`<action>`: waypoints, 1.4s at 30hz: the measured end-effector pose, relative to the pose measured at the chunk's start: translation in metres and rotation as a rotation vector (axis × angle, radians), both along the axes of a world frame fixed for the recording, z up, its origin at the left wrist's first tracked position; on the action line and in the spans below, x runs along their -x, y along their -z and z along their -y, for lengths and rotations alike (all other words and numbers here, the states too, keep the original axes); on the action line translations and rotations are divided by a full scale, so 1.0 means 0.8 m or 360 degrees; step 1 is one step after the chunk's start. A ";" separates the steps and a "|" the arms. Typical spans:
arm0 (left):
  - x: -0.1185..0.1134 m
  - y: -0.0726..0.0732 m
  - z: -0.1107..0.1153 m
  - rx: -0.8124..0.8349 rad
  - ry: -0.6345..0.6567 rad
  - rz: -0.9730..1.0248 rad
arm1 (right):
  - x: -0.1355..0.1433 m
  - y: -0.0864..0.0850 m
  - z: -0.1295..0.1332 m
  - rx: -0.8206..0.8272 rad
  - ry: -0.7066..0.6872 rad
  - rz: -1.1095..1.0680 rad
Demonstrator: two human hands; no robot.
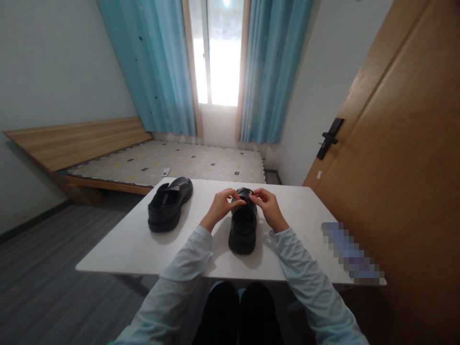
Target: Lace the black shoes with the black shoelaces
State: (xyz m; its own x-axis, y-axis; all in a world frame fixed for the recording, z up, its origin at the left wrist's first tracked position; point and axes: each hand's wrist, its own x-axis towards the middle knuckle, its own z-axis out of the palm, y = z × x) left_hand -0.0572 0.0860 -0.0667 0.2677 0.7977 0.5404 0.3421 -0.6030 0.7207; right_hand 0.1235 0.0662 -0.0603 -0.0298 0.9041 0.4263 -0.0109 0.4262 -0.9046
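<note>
Head view: my left hand [222, 206] and right hand [269, 207] partly hide the front of one black shoe [242, 239]; pixels mask an item [354, 253] on the bench [298, 211]. The shoe stands between my hands — both touch it, fingers bent; whether they grip, I cannot tell.

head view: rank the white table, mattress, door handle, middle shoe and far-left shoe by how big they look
1. White table
2. Mattress
3. Middle shoe and far-left shoe: too alike to rank, and the middle one is partly covered
4. Door handle
</note>
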 end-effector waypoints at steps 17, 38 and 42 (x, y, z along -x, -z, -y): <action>-0.004 -0.003 0.008 0.0580 0.0445 0.0816 | -0.007 -0.008 0.004 0.0273 -0.0281 -0.0582; -0.018 -0.006 0.009 0.0683 0.0521 0.1302 | -0.007 -0.014 0.007 0.0328 -0.0359 -0.0517; -0.020 -0.009 0.010 0.0650 0.0499 0.1317 | -0.012 -0.012 0.003 0.0392 -0.0367 -0.0523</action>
State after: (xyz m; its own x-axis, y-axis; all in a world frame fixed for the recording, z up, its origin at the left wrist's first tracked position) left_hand -0.0410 0.0778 -0.0597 0.1603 0.9227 0.3506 -0.4999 -0.2304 0.8349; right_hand 0.1331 0.0637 -0.0509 -0.1411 0.9651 0.2205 -0.3828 0.1522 -0.9112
